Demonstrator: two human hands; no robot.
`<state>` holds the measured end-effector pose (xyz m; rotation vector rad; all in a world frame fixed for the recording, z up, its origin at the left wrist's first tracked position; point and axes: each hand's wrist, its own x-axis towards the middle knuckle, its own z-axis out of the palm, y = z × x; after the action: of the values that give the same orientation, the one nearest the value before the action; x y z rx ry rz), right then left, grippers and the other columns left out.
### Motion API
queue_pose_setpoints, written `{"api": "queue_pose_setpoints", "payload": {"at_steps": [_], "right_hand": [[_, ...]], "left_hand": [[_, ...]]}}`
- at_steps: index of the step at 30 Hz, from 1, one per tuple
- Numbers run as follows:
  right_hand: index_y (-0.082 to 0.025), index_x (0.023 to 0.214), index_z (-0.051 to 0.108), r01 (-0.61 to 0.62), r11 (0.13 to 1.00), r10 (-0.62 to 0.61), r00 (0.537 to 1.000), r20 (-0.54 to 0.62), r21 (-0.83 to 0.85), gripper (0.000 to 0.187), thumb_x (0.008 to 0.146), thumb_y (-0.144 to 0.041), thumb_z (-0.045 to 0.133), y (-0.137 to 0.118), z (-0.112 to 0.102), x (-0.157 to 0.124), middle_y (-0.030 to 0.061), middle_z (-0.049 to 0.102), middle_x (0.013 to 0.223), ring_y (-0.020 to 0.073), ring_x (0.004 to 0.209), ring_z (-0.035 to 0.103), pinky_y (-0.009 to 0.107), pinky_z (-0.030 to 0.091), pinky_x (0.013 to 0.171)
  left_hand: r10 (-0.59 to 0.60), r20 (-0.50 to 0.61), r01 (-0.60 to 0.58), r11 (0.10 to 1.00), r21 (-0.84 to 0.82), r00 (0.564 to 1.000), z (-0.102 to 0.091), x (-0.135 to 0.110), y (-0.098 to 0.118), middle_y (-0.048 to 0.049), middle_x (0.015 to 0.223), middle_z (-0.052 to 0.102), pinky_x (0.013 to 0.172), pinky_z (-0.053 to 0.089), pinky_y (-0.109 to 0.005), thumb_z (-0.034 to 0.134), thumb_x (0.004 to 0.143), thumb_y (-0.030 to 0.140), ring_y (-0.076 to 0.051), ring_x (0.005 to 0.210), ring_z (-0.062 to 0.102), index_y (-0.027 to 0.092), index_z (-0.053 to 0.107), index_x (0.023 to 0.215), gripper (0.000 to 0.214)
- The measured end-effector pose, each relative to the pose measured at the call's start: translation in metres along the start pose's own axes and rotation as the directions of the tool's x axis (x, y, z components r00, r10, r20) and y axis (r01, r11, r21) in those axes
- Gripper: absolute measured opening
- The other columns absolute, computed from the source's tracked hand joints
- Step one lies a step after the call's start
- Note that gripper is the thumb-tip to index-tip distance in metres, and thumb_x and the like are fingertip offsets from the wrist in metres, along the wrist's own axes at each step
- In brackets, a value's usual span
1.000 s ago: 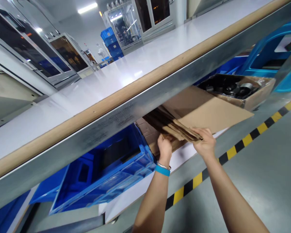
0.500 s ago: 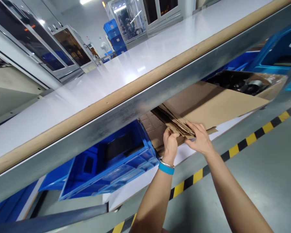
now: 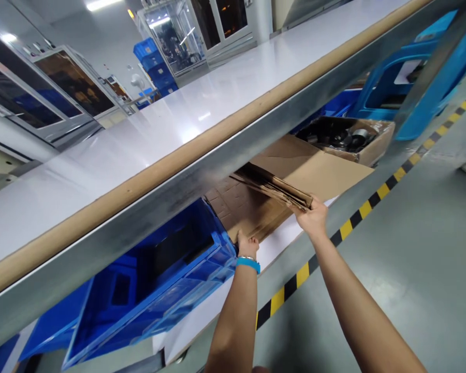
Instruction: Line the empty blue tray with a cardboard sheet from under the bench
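My right hand [image 3: 312,213] is closed round the end of a bundle of folded cardboard sheets [image 3: 281,189], holding it tilted above the lower shelf. Further left, my left hand [image 3: 248,244], with a blue band at the wrist, grips the front edge of the flat cardboard [image 3: 252,215] lying on that shelf. Its fingertips are partly hidden. The far end of the bundle lies in shadow near the tabletop edge. Beyond my right hand, a larger flat cardboard piece [image 3: 330,173] spreads along the shelf.
Blue plastic crates [image 3: 178,280] stand left of my left hand. A cardboard box [image 3: 376,142] with dark parts sits at the far right end, near a blue stool [image 3: 407,96]. The white tabletop [image 3: 171,134] with its wooden edge overhangs the shelf. Striped tape [image 3: 345,229] marks the floor.
My left hand has left the bundle and moved left and down to the flat cardboard's edge. The bundle, now held by my right hand alone, is tilted differently. The view has shifted right.
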<state>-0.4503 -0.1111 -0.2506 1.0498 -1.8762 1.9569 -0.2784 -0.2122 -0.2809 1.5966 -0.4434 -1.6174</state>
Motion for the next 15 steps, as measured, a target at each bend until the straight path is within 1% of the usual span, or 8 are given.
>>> {"api": "queue_pose_setpoints", "payload": {"at_steps": [2, 3, 6, 8, 11, 13, 15], "right_hand": [[-0.017, 0.089, 0.071, 0.002, 1.0, -0.002, 1.0, 0.006, 0.0, 0.023, 0.076, -0.035, 0.068, -0.001, -0.003, 0.001, 0.0074, 0.068, 0.087, 0.027, 0.08, 0.064, 0.042, 0.055, 0.074], [-0.017, 0.09, 0.071, 0.008, 1.0, -0.008, 1.0, 0.001, 0.0, 0.022, 0.077, -0.034, 0.068, -0.002, -0.004, 0.002, 0.0073, 0.068, 0.088, 0.0268, 0.079, 0.064, 0.041, 0.055, 0.074], [-0.018, 0.092, 0.071, 0.091, 0.996, -0.09, 0.996, -0.025, 0.006, 0.02, 0.078, -0.031, 0.066, -0.008, -0.005, 0.006, 0.0074, 0.067, 0.089, 0.0261, 0.08, 0.064, 0.039, 0.054, 0.073], [-0.019, 0.096, 0.072, 0.169, 0.986, -0.169, 0.985, -0.019, -0.005, 0.021, 0.079, -0.027, 0.064, -0.014, -0.001, 0.006, 0.0076, 0.068, 0.09, 0.0257, 0.082, 0.063, 0.038, 0.054, 0.073], [-0.019, 0.102, 0.071, 0.233, 0.972, -0.231, 0.971, 0.065, -0.022, 0.025, 0.081, -0.021, 0.057, -0.02, 0.01, -0.001, 0.0076, 0.068, 0.094, 0.025, 0.085, 0.061, 0.038, 0.052, 0.077], [-0.018, 0.104, 0.07, 0.257, 0.966, -0.253, 0.96, 0.122, -0.017, 0.029, 0.082, -0.017, 0.052, -0.021, 0.018, -0.007, 0.008, 0.068, 0.097, 0.0245, 0.087, 0.061, 0.039, 0.051, 0.079], [-0.016, 0.106, 0.068, 0.294, 0.956, -0.291, 0.942, 0.166, 0.002, 0.033, 0.08, -0.015, 0.049, -0.021, 0.025, -0.012, 0.0089, 0.068, 0.101, 0.0243, 0.088, 0.061, 0.039, 0.05, 0.081]], "left_hand": [[0.03, -0.032, -0.031, 0.999, -0.011, 0.999, 0.01, 0.001, 0.004, -0.0066, 0.099, 0.058, 0.07, 0.053, -0.029, 0.053, 0.099, 0.033, -0.016, 0.083, 0.059, 0.014, 0.057, 0.107, 0.021], [0.067, -0.037, -0.068, 0.998, -0.018, 0.997, 0.014, -0.002, 0.007, -0.0064, 0.099, 0.058, 0.07, 0.054, -0.028, 0.054, 0.098, 0.031, -0.016, 0.083, 0.059, 0.014, 0.057, 0.107, 0.019], [0.236, -0.008, -0.236, 0.971, -0.041, 0.972, 0.028, -0.018, 0.021, -0.0054, 0.098, 0.06, 0.071, 0.055, -0.027, 0.057, 0.094, 0.018, -0.014, 0.084, 0.061, 0.012, 0.057, 0.105, 0.013], [0.341, 0.052, -0.339, 0.94, -0.046, 0.939, 0.037, -0.032, 0.035, -0.004, 0.092, 0.061, 0.072, 0.056, -0.026, 0.057, 0.088, 0.009, -0.013, 0.081, 0.062, 0.011, 0.058, 0.099, 0.012], [0.462, 0.159, -0.46, 0.887, -0.048, 0.873, 0.045, -0.052, 0.055, -0.003, 0.084, 0.064, 0.074, 0.056, -0.026, 0.057, 0.079, 0.005, -0.013, 0.077, 0.063, 0.011, 0.061, 0.09, 0.014], [0.513, 0.196, -0.515, 0.856, -0.044, 0.835, 0.046, -0.062, 0.065, -0.0037, 0.086, 0.066, 0.075, 0.055, -0.025, 0.058, 0.075, 0.003, -0.014, 0.077, 0.064, 0.011, 0.063, 0.087, 0.016], [0.539, 0.212, -0.543, 0.839, -0.044, 0.815, 0.044, -0.069, 0.071, -0.0039, 0.087, 0.067, 0.077, 0.054, -0.024, 0.058, 0.071, 0.0, -0.014, 0.079, 0.064, 0.012, 0.064, 0.086, 0.02]]}}
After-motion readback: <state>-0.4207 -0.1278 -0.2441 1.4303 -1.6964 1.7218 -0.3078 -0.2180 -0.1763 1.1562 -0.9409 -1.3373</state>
